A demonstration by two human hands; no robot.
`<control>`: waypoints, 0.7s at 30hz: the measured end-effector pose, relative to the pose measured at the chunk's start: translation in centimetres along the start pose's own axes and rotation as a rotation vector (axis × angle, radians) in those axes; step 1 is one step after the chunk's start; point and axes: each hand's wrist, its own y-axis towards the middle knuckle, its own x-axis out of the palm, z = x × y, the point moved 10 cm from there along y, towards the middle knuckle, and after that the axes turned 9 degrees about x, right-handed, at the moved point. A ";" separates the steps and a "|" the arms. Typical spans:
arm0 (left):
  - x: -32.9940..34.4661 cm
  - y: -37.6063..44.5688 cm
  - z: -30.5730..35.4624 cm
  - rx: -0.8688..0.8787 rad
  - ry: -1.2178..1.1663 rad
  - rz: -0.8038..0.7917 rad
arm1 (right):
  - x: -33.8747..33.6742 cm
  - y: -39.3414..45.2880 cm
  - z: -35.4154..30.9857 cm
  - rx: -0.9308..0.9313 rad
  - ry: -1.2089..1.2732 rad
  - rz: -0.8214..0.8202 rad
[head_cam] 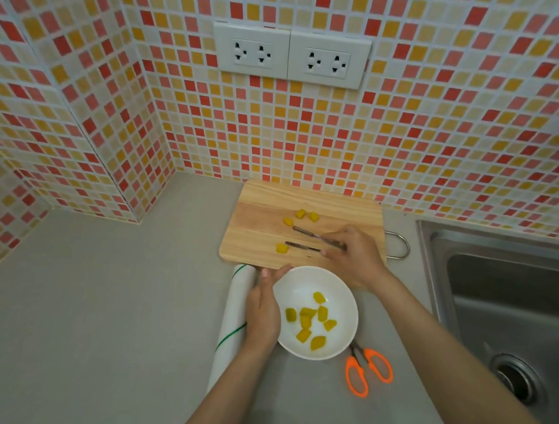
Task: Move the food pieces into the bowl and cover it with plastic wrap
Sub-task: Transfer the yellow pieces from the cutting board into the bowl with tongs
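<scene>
Grey counter, bowl beside board edge

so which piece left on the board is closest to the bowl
The lone yellow piece by the board's near edge, at the lower tong tip. The other three sit farther from the bowl.

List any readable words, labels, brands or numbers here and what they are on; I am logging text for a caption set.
None can be read.
The plastic wrap roll shows only green lines, no letters.
The wall sockets, scissors, bowl and cutting board carry no visible print.
</scene>
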 end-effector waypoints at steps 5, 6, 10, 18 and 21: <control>0.1 0.1 0.2 -0.001 0.021 -0.004 | 3.7 2.5 -1.1 -0.010 -0.022 -0.146; 0.0 0.1 0.3 0.003 0.026 -0.001 | 3.7 2.6 -1.3 -0.015 -0.011 -0.140; 0.0 0.1 0.6 0.019 0.044 -0.009 | 2.1 1.3 -1.7 -0.055 0.063 -0.059; 0.2 0.0 0.5 0.008 0.025 -0.032 | -2.4 -7.5 -0.1 -0.146 0.122 -0.041; 0.3 0.1 0.3 0.003 0.027 -0.037 | -1.5 -10.0 1.0 -0.146 -0.110 -0.152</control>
